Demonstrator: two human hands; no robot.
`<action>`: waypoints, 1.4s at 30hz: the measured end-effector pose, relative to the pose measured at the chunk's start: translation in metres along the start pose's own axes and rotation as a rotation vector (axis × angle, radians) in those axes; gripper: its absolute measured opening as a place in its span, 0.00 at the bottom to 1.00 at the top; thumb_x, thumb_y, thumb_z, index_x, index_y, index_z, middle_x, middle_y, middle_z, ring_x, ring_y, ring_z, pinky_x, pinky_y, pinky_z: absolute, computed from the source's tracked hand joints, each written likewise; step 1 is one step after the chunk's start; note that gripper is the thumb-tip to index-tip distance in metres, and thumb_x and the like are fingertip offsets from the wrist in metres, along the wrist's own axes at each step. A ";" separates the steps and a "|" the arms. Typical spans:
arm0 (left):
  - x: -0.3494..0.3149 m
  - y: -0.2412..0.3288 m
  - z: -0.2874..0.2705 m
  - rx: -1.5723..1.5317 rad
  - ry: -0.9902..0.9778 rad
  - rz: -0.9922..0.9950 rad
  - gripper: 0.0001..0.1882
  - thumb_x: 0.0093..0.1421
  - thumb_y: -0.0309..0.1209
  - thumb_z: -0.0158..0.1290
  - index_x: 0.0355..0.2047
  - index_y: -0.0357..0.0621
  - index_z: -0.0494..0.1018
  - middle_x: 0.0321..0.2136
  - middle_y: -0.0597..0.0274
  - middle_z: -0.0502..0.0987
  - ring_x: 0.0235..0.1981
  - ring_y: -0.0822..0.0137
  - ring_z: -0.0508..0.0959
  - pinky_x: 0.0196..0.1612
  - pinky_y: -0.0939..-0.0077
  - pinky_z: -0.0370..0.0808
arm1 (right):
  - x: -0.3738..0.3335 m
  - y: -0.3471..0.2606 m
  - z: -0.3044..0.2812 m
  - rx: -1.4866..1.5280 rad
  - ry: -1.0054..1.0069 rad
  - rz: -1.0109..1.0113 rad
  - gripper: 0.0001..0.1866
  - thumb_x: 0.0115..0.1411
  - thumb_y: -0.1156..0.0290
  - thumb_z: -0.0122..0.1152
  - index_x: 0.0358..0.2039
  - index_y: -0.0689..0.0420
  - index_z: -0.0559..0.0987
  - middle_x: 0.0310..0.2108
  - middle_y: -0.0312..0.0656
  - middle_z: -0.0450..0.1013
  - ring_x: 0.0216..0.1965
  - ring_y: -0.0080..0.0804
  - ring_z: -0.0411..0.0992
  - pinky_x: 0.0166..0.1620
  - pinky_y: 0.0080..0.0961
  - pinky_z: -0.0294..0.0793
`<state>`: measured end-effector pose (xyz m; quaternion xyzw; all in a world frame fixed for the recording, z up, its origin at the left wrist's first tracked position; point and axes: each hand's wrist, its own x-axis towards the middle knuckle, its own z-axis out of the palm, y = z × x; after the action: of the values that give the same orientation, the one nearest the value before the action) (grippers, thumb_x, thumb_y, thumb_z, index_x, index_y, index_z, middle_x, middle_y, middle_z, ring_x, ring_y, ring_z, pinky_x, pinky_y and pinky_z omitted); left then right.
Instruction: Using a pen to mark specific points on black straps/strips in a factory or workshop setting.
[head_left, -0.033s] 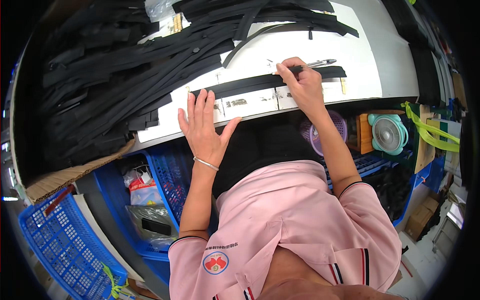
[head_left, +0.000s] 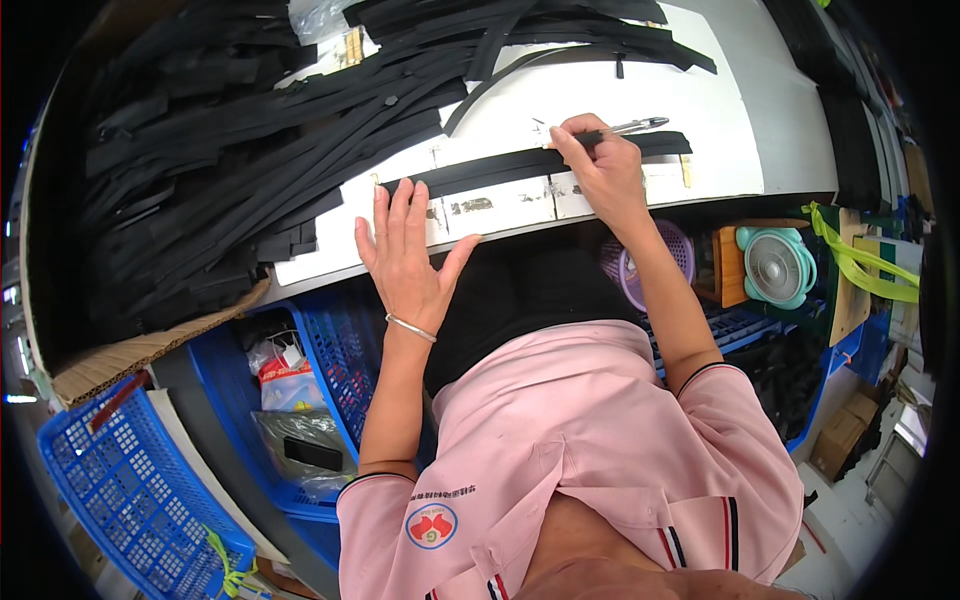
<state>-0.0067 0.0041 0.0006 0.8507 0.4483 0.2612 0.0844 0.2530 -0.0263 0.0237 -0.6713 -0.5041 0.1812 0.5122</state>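
A long black fabric strip lies across the white board, a line running along its length. Flat on the strip's left end rest the fingertips of my left hand, fingers stretched and thumb spread toward the board's near edge. Farther right, my right hand is closed around a pen with a clear, silvery barrel. Its tip points left, at the strip's upper edge; the exact contact is hidden by my fingers. Dark marks and worn tape patches show on the board below the strip.
Many black strips are heaped over the table's left and far side. Blue baskets stand below at left, one holding bags and a dark phone. Under the table at right are a purple basket and a turquoise fan.
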 end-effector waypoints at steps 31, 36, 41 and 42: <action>0.060 0.080 0.051 -0.412 0.127 0.017 0.06 0.55 0.25 0.65 0.33 0.46 0.81 0.36 0.66 0.78 0.40 0.60 0.75 0.47 0.65 0.68 | -0.005 0.013 -0.011 -0.043 -0.171 -0.056 0.11 0.65 0.71 0.66 0.28 0.66 0.81 0.21 0.34 0.75 0.20 0.15 0.63 0.25 0.20 0.62; 0.059 0.077 0.049 -0.388 0.111 0.034 0.06 0.56 0.25 0.65 0.34 0.46 0.81 0.36 0.66 0.79 0.41 0.61 0.75 0.47 0.65 0.67 | -0.019 -0.010 -0.024 0.405 0.006 -0.007 0.04 0.62 0.76 0.67 0.35 0.62 0.84 0.32 0.37 0.82 0.23 0.18 0.73 0.24 0.23 0.68; 0.057 0.076 0.046 -0.347 0.096 0.016 0.07 0.57 0.26 0.65 0.37 0.47 0.84 0.38 0.64 0.80 0.42 0.61 0.76 0.50 0.66 0.68 | -0.031 0.008 -0.072 -0.507 0.215 -0.358 0.20 0.56 0.74 0.72 0.50 0.54 0.82 0.43 0.41 0.83 0.46 0.37 0.82 0.56 0.35 0.75; 0.058 0.078 0.046 -0.357 0.091 0.031 0.07 0.57 0.26 0.65 0.37 0.47 0.84 0.38 0.64 0.80 0.42 0.61 0.76 0.50 0.66 0.68 | -0.037 0.016 -0.078 -0.518 0.230 -0.352 0.20 0.56 0.74 0.72 0.50 0.54 0.82 0.43 0.41 0.83 0.46 0.37 0.82 0.56 0.35 0.75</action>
<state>0.0998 0.0098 0.0128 0.8163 0.3849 0.3762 0.2095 0.3041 -0.0968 0.0312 -0.6978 -0.5807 -0.1210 0.4015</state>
